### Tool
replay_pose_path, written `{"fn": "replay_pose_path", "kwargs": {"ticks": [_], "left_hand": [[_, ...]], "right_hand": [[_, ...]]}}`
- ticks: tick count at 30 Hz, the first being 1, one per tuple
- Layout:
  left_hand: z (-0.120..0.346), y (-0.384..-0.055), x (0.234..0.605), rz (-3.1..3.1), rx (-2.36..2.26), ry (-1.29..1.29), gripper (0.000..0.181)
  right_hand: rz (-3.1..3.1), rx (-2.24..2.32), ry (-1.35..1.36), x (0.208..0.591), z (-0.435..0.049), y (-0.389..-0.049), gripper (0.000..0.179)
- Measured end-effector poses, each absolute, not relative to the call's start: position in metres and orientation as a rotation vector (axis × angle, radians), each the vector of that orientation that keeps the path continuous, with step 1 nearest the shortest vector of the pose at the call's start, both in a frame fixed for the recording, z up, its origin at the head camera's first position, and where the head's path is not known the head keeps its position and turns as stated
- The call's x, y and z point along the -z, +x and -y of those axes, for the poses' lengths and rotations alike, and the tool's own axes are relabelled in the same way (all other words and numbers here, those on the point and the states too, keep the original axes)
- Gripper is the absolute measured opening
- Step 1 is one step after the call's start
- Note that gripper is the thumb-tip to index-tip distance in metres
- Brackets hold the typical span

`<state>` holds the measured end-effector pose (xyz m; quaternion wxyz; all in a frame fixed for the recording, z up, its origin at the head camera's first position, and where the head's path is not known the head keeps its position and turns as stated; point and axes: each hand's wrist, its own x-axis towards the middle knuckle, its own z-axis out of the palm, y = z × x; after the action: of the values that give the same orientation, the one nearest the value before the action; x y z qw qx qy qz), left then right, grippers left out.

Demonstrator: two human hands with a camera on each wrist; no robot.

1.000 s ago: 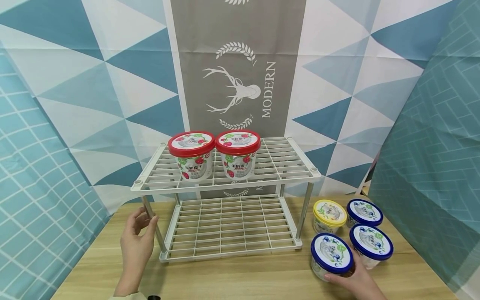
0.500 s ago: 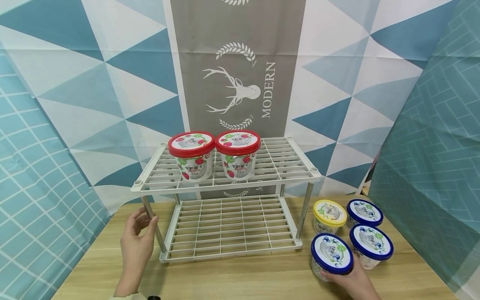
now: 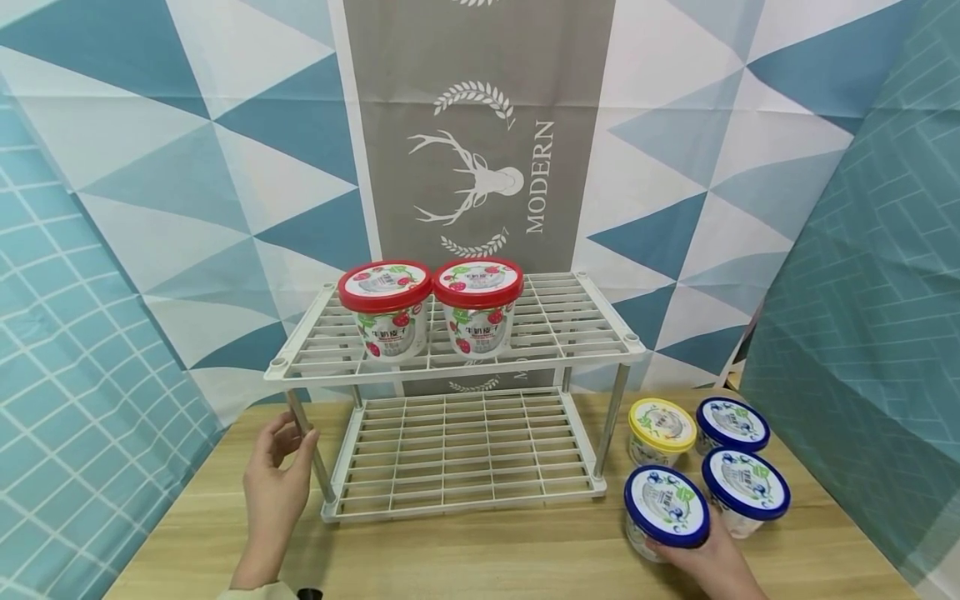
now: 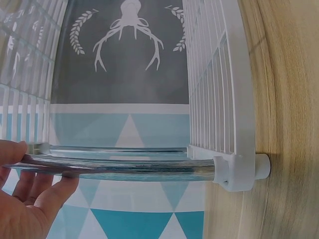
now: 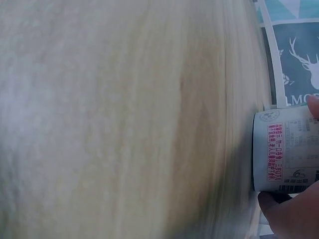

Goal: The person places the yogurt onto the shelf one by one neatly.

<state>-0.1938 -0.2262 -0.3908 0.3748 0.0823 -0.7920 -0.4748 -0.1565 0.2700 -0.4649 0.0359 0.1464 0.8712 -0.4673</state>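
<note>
In the head view my left hand (image 3: 276,492) is at the front left metal post (image 3: 309,446) of a white two-tier rack (image 3: 457,367). The left wrist view has its thumb and fingers on either side of that post (image 4: 144,168), pinching it. At the right, my right hand (image 3: 716,560) grips a paper tub with a blue lid (image 3: 667,506) from its right side. In the right wrist view, printed text shows on the tub's side wall (image 5: 284,154), between the thumb and a finger. The tub stands at table level, tilted slightly; its underside is hidden.
Two red-lidded tubs, a left one (image 3: 386,308) and a right one (image 3: 478,307), stand on the upper shelf. Beside the rack are a yellow-lidded tub (image 3: 662,431) and two more blue-lidded tubs, a rear one (image 3: 732,422) and a front one (image 3: 746,483), on the wooden table (image 3: 480,558).
My right thumb has moved up a little along the blue-lidded tub, and the hand has closed more round it. My left hand keeps its place on the post. The head view has shifted slightly.
</note>
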Motion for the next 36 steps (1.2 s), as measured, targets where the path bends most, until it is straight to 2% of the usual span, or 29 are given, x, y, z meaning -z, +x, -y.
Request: {"fn": "replay_pose_path", "kwargs": {"ticks": [12,28,36], "left_hand": [[0.225,-0.194,0.389,2.026,1.213,0.214,0.035],[0.226,-0.193,0.389,2.016,1.216,0.197,0.034],[0.225,-0.193,0.39,2.012,1.218,0.196,0.034]], "right_hand": [[-2.628,1.369,0.433,0.445,-0.277,-0.158,0.124],[-2.704,1.317,0.403,0.413,-0.281,-0.152,0.12],[-2.763,1.389,0.309,0.394,-0.281,-0.148,0.11]]}}
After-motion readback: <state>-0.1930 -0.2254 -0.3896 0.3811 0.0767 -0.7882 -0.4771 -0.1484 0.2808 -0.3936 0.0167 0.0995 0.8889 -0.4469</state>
